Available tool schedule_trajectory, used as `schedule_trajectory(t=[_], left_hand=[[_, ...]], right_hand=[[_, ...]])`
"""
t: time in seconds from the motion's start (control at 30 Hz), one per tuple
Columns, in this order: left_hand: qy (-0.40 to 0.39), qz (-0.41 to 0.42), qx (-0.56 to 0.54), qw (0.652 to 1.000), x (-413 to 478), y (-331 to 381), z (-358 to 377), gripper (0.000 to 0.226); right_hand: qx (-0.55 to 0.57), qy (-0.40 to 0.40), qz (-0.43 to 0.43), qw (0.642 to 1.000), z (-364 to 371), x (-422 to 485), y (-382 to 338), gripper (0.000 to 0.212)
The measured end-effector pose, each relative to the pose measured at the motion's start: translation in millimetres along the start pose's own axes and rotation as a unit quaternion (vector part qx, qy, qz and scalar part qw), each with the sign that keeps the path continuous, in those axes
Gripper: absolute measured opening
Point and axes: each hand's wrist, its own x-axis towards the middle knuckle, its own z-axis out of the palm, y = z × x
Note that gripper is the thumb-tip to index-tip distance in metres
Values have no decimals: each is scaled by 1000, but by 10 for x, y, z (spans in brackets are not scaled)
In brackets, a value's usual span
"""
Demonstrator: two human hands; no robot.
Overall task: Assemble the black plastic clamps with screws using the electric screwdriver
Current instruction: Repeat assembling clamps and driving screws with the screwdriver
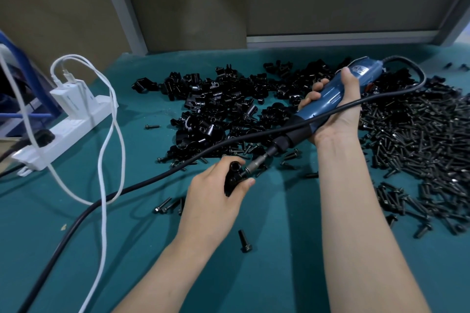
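Observation:
My left hand [213, 193] grips a black plastic clamp [232, 175] just above the green table. A screw [243, 173] sticks out of the clamp's right side. My right hand [335, 109] holds the blue electric screwdriver [328, 101], tilted down to the left. Its metal bit [256, 162] meets the head of that screw. A heap of black clamps [229, 101] lies behind my hands. A big pile of black screws [419, 147] spreads out on the right.
The screwdriver's black cable [152, 180] loops over my right wrist and runs off the lower left. A white power strip [66, 132] with chargers and white cables [104, 160] sits at the left. Loose screws [245, 240] lie near my left arm. Grey panels back the green table [279, 249].

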Motion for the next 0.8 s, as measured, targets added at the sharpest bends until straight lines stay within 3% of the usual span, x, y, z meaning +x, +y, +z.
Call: schedule_trajectory(t=[0.27,0.8], left_hand=[[46,12,10,999,-12,25,-12,29],[51,18,7,999,-10,19,-14,38]], right_hand=[[-15,20,4,1000,44,-25,25,32],[-31,42,12,999,89,-46,27,32]])
